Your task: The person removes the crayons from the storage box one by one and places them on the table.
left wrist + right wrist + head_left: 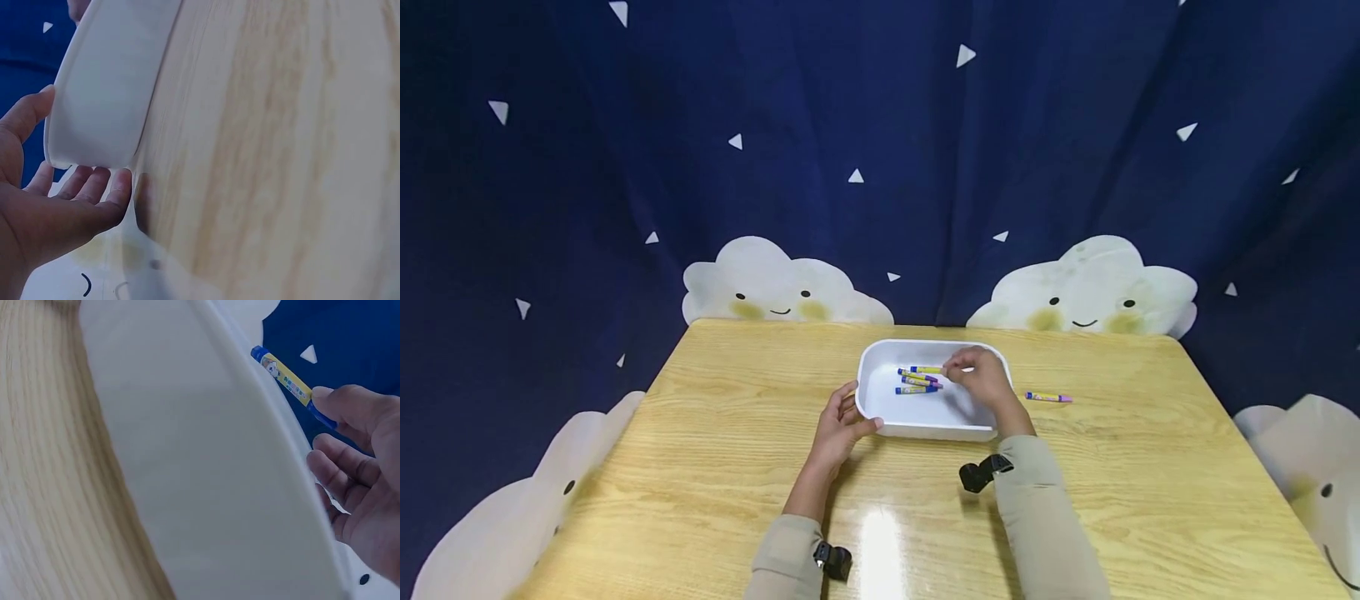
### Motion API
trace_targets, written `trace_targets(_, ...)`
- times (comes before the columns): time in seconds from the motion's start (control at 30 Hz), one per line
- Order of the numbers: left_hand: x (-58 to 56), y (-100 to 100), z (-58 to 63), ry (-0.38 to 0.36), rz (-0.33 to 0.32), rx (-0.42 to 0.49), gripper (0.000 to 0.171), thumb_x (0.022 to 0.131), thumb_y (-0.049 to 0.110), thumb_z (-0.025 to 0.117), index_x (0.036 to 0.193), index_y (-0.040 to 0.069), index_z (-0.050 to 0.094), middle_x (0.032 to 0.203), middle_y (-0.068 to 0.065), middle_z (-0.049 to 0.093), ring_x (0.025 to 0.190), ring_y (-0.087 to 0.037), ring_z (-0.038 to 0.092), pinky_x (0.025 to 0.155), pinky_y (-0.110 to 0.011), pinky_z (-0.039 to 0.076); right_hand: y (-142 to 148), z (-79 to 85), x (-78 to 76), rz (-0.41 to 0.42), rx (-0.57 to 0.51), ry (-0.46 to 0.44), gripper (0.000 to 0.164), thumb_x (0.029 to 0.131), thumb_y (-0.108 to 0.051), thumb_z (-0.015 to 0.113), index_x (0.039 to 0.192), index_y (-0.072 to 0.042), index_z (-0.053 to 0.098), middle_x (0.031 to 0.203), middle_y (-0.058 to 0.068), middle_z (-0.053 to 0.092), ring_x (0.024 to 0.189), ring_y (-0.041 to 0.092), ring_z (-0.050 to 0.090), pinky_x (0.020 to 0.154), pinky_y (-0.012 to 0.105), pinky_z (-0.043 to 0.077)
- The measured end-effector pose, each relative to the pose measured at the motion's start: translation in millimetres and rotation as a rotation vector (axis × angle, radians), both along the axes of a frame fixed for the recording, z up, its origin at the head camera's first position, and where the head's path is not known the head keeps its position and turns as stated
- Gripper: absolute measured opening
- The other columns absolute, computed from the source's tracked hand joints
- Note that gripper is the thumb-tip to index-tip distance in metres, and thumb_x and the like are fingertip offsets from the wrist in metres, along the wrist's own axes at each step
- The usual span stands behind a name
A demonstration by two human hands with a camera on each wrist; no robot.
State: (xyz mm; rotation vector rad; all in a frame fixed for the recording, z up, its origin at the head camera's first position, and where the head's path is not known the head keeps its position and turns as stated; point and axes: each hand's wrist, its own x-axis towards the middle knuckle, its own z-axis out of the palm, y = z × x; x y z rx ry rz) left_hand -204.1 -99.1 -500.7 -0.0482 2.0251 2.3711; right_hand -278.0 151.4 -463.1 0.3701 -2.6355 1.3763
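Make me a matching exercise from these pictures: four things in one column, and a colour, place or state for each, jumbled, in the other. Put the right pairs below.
Column one
1. Left hand
2. Right hand
3. Tray
4. Curtain

Column two
A. White, with crayons lying in it
B. Holds the tray at its left end
C. Dark blue with white triangles
D. Pinches a blue-ended crayon with a yellow label

Right pairs: 1-B, 2-D, 3-A, 4-C

Left hand curved; right hand bent inward, pinching.
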Motion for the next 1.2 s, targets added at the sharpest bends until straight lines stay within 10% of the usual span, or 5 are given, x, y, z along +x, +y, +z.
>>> trace_targets(1.2,0.0,-2,2.6,-0.031,-0.045,-0.029,0.079,0.073,-0.006,0.073,0.141,0.006,0.035,0.131,-0.024,0.042,0.118,-0.035,0.046,0.085,-0.032,0.050,87,13.0,50.5,-0.026,-0.088,-0.064,0.020,0.083,-0.017,0.071,0.089,0.002,0.071,0.110,0.017,0.059,0.105,0.029,0.049,0.076,0.038,0.045)
